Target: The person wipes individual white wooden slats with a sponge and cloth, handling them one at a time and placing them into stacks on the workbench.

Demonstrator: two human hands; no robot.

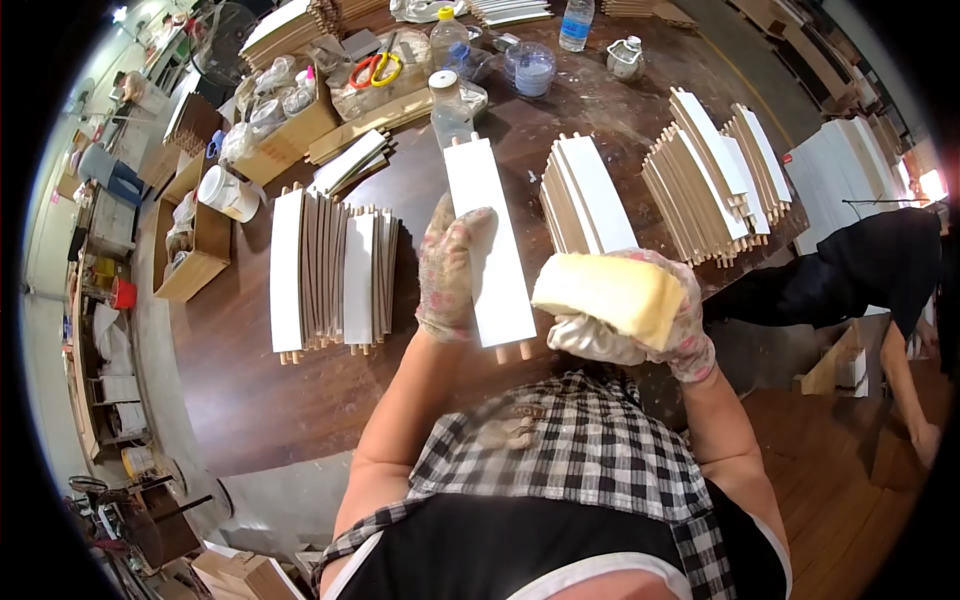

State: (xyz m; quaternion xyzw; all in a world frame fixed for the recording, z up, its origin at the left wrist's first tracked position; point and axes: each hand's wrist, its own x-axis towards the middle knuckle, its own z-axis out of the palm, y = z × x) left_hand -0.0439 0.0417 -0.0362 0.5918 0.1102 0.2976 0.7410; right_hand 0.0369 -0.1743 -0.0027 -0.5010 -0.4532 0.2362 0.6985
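My left hand, in a patterned work glove, is closed on a white board with short wooden dowels at both ends. The board is held tilted above the brown table, its white face up. My right hand, gloved too, grips a yellow sponge with a whitish cloth bunched under it. The sponge is just right of the board's lower end. Stacks of like boards stand on edge to the left and to the right, dowels sticking out.
More boards stand at the table's right. At the back are a clear bottle, scissors, a water bottle and a plastic tub. Cardboard boxes and a white bucket line the left. Another person bends at the right.
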